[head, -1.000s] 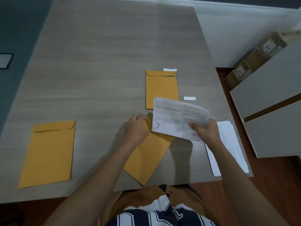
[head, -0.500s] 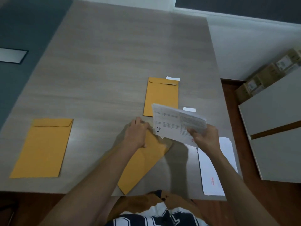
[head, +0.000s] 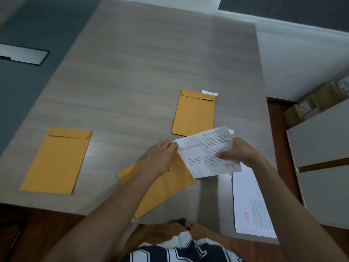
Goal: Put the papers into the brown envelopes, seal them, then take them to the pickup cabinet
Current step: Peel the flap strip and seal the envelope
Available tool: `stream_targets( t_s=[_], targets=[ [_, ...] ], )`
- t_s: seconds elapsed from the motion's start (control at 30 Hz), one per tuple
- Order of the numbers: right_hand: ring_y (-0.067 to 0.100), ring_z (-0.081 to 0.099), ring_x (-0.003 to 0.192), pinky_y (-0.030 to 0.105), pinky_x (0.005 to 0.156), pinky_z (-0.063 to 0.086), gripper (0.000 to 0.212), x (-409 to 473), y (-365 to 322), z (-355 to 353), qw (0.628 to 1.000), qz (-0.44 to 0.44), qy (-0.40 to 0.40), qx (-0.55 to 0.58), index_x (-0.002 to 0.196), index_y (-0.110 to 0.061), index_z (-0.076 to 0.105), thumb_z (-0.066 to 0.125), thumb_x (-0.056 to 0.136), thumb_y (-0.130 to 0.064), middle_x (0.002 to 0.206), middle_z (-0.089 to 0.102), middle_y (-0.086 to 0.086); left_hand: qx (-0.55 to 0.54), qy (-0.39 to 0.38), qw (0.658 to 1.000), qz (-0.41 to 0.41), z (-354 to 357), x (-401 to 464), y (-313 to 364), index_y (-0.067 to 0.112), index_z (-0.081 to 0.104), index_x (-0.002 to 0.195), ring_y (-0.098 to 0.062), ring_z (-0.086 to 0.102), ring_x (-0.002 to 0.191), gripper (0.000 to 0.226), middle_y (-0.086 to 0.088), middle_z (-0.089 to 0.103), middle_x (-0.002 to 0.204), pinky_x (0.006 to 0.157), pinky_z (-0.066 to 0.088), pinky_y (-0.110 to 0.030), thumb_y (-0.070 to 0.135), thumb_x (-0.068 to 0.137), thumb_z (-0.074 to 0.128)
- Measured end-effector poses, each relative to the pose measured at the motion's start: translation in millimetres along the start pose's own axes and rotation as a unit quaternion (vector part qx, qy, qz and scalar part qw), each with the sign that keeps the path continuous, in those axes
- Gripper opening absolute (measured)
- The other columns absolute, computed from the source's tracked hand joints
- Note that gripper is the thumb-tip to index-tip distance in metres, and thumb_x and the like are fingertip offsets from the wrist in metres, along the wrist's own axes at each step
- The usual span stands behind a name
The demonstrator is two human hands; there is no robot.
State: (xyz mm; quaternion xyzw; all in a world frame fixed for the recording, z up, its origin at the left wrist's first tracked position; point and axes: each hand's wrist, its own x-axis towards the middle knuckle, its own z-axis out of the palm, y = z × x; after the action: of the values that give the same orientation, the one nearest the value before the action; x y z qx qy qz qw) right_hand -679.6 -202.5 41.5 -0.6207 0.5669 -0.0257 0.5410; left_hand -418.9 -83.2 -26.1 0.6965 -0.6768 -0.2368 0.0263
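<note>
Three brown envelopes lie on the grey wood-grain table (head: 151,72). One envelope (head: 56,159) rests flat at the left, a second (head: 194,112) at the middle back. The third envelope (head: 162,186) lies slanted at the front edge, and my left hand (head: 162,157) holds its top end. My right hand (head: 238,152) grips a printed white paper (head: 200,157) whose left corner meets the envelope's top end by my left fingers. A stack of white papers (head: 249,203) lies at the front right of the table.
Small white strips lie by the back envelope (head: 209,92) and behind the held paper (head: 231,131). A grey cabinet (head: 321,148) stands right of the table, with cardboard boxes (head: 317,101) behind it. A dark panel (head: 22,53) sits on the floor at the left.
My right hand has brought the paper down and left, so its corner now meets the slanted envelope's top end. My left hand stays on that envelope. The camera view has shifted.
</note>
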Motion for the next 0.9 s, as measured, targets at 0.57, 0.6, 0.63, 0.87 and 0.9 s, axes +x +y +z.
stream_targets(
  t_s=[0.57,0.6,0.63,0.87,0.9],
  targets=[
    [0.014,0.071,0.080,0.025,0.063,0.056,0.021,25.6,1.6,30.9,1.000,0.017,-0.017,-0.002,0.097,-0.015,0.074,0.078,0.079,-0.007,0.096,0.075,0.001,-0.045,0.025,0.998,-0.026,6.0,-10.6,-2.9,0.030,0.025,0.150,-0.019,0.027,0.139,0.098,0.000,0.034,0.149,0.113,0.024,-0.033,0.027,0.072,0.083],
    [0.013,0.072,0.080,0.027,0.062,0.058,0.019,24.2,5.1,31.4,1.000,0.011,-0.001,0.000,0.098,-0.017,0.074,0.078,0.080,-0.011,0.095,0.075,-0.001,-0.041,0.028,0.998,-0.038,7.2,-14.6,0.1,0.029,0.017,0.152,-0.021,0.025,0.140,0.103,-0.002,0.031,0.149,0.114,0.021,-0.034,0.035,0.072,0.081],
    [0.015,0.072,0.082,0.032,0.065,0.060,0.019,23.1,9.0,31.5,1.000,0.006,0.012,0.000,0.099,-0.020,0.074,0.077,0.082,-0.015,0.096,0.076,-0.003,-0.034,0.025,0.998,-0.047,9.3,-19.2,3.1,0.028,0.008,0.154,-0.024,0.021,0.141,0.112,-0.004,0.027,0.150,0.116,0.018,-0.037,0.045,0.069,0.079],
    [0.023,0.071,0.092,0.039,0.080,0.058,0.029,14.5,24.7,40.7,0.998,0.031,0.033,0.052,0.117,-0.014,0.069,0.069,0.088,-0.009,0.109,0.073,0.002,0.051,-0.016,0.998,-0.045,27.8,-30.8,16.3,0.033,-0.030,0.147,-0.042,-0.006,0.147,0.157,-0.019,0.001,0.158,0.115,0.006,-0.065,0.080,0.040,0.075],
    [0.023,0.071,0.093,0.038,0.081,0.058,0.030,13.6,26.2,42.3,0.997,0.035,0.033,0.061,0.118,-0.013,0.068,0.069,0.088,-0.008,0.110,0.073,0.003,0.055,-0.017,0.997,-0.043,27.4,-29.1,17.5,0.033,-0.031,0.147,-0.043,-0.005,0.147,0.157,-0.021,0.003,0.157,0.115,0.005,-0.066,0.080,0.041,0.075]
  ],
)
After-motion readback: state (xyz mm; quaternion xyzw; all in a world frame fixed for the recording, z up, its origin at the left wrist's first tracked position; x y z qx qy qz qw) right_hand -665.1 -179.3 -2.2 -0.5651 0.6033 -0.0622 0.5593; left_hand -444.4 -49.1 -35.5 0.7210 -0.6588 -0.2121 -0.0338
